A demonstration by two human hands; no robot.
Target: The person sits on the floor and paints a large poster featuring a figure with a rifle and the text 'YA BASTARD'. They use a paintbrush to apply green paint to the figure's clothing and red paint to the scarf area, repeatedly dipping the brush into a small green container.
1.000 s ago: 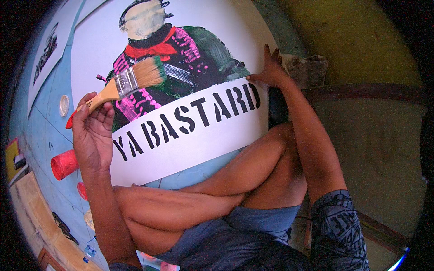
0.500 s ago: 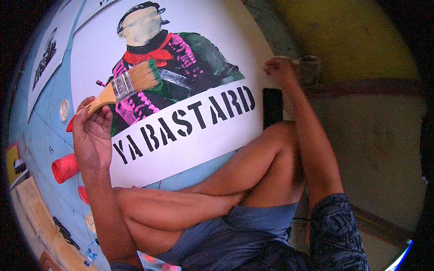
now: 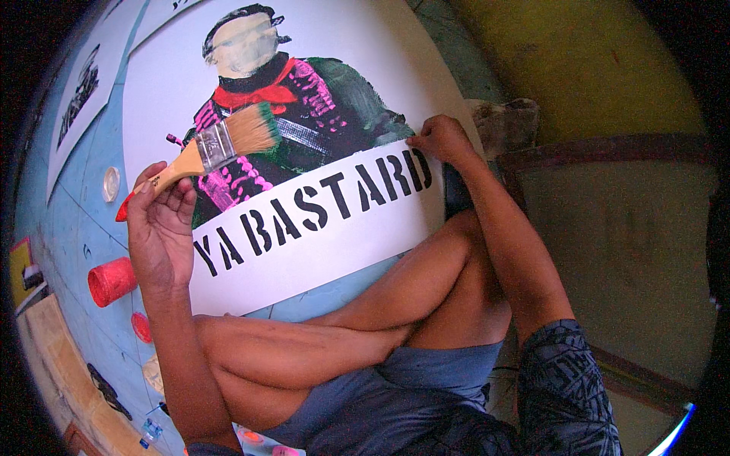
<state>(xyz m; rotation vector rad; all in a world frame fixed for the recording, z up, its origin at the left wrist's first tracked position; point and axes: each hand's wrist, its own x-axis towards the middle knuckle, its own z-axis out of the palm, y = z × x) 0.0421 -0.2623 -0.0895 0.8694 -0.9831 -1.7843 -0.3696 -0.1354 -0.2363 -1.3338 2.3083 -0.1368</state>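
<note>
My left hand (image 3: 161,228) is closed around the wooden handle of a wide flat paintbrush (image 3: 220,148). Its pale bristles are tipped with green paint and show in front of a painted poster (image 3: 319,266). On the white poster is a figure in black, green and pink with a red neckerchief, above a row of black stencilled letters. My right hand (image 3: 447,142) is bent at the poster's right side, its fingertips pinched at the end of the figure's green sleeve. Whether anything small is between those fingers is hidden.
Left on the blue tiled floor (image 3: 99,220) lie a red paint jar (image 3: 112,282), a red lid (image 3: 141,327) and a pale round lid (image 3: 111,184). Another print (image 3: 80,99) lies far left. A crumpled cloth (image 3: 506,125) and a dark flat object (image 3: 457,194) are right of the poster.
My right hand has moved left and slightly nearer, from beside the cloth onto the poster's right side. My left hand still holds the paintbrush in nearly the same place.
</note>
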